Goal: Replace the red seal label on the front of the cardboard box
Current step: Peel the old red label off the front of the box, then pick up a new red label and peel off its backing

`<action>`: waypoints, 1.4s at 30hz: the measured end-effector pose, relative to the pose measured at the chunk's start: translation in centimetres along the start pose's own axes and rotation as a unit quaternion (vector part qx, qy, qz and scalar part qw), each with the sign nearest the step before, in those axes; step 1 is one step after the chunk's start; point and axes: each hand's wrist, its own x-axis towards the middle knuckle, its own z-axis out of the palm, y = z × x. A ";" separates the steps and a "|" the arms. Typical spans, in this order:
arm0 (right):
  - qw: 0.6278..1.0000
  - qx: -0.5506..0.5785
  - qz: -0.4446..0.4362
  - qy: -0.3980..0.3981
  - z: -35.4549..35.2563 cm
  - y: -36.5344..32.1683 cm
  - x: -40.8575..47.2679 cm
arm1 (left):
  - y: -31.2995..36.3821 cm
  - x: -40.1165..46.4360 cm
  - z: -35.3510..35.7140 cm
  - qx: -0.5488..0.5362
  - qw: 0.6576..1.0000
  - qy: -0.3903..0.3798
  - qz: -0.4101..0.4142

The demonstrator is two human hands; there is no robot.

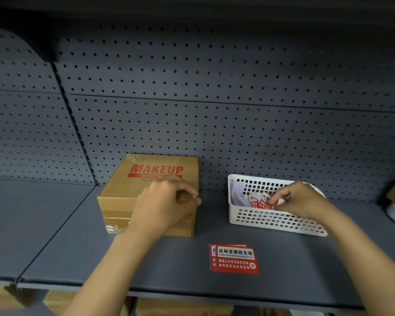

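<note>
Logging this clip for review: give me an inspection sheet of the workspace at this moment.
Surface: grey shelf, bare apart from the items below.
Job's things: cardboard box marked MAKEUP, no red seal visible on its front; fresh red seal labels lying flat in front.
Clutter: white perforated basket holding crumpled red labels.
Grippers: left hand closed against the box; right hand in the basket, fingers at the crumpled labels.
Cables: nothing seen.
Surroundings: grey pegboard behind; cartons on the shelf below.

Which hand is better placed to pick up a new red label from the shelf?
Probably the right hand: it is over the white basket, nearer the red labels. The left hand rests on the cardboard box.
</note>
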 end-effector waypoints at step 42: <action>0.955 0.165 -0.184 0.164 -3.8 -3.2 -3.2 | 12.6 7.1 6.5 -0.164 0.984 0.016 0.062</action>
